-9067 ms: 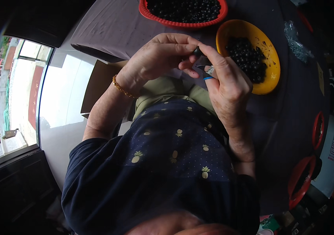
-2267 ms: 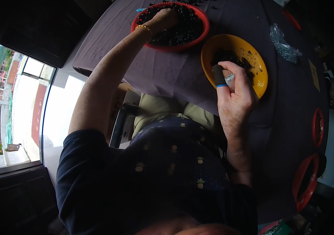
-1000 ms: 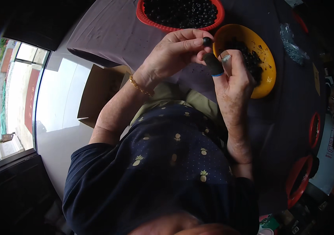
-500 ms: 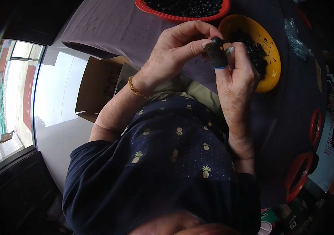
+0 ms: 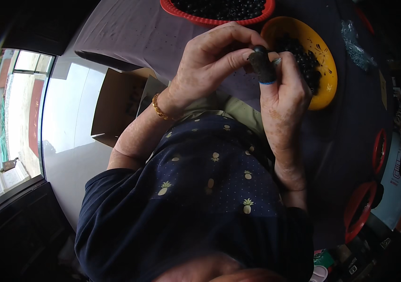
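My left hand point(image 5: 214, 56) pinches a small black ball point(image 5: 258, 49), like a berry or nut, between thumb and forefinger. Close against it is my right hand point(image 5: 286, 84), its fingers curled and its thumb tip touching the ball. A dark, worn thumb cover point(image 5: 262, 68) with a blue band sits on the right thumb. Something small and shiny shows by the right fingertips; I cannot tell what it is. Just behind the right hand, a yellow bowl point(image 5: 328, 89) holds many similar black balls point(image 5: 311, 70) and dark scraps, partly hidden by the hand.
At the far edge, a red basket point(image 5: 205, 19) is full of black balls. A crumpled clear plastic bag point(image 5: 356, 49) lies right of the bowl on the dark tablecloth point(image 5: 130, 33). An open cardboard box point(image 5: 111, 105) stands left, below the table. Red-rimmed stools point(image 5: 360, 211) are at right.
Both hands stay almost in place. The ball has turned or shifted slightly upward between the fingertips, and the right thumb has moved slightly.
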The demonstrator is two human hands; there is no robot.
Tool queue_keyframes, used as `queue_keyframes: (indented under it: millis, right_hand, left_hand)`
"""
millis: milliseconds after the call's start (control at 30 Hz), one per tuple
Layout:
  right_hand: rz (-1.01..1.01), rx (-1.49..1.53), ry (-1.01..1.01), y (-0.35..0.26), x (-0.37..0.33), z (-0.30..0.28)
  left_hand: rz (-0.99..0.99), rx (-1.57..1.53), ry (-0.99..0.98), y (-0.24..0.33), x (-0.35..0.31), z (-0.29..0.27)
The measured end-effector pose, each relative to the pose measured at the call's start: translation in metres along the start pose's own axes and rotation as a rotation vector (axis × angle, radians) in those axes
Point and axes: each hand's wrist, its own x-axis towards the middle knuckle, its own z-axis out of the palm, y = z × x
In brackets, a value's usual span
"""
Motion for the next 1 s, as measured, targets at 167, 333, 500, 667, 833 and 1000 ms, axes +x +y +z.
queue_keyframes:
  millis: [167,333,500,667,833,1000]
  right_hand:
    - [-0.064,-0.025,0.024,0.004,0.000,0.002]
    - [-0.173,-0.072,0.024,0.013,0.001,0.002]
    - [-0.263,-0.095,0.000,0.014,0.003,-0.001]
    - [-0.268,-0.100,-0.019,0.013,0.000,0.000]
    - [-0.307,-0.122,0.001,0.017,0.001,0.001]
    - [-0.451,-0.106,0.011,0.025,0.005,-0.001]
  left_hand:
    - [-0.057,-0.026,0.040,0.008,-0.001,0.003]
    - [-0.222,-0.086,-0.018,0.019,0.002,-0.005]
    - [-0.316,-0.236,-0.118,0.021,0.006,-0.013]
    - [-0.446,-0.356,-0.168,0.017,0.009,-0.019]
    - [-0.587,-0.439,-0.269,0.016,0.018,-0.030]
    - [-0.596,-0.634,-0.310,0.001,0.018,-0.038]
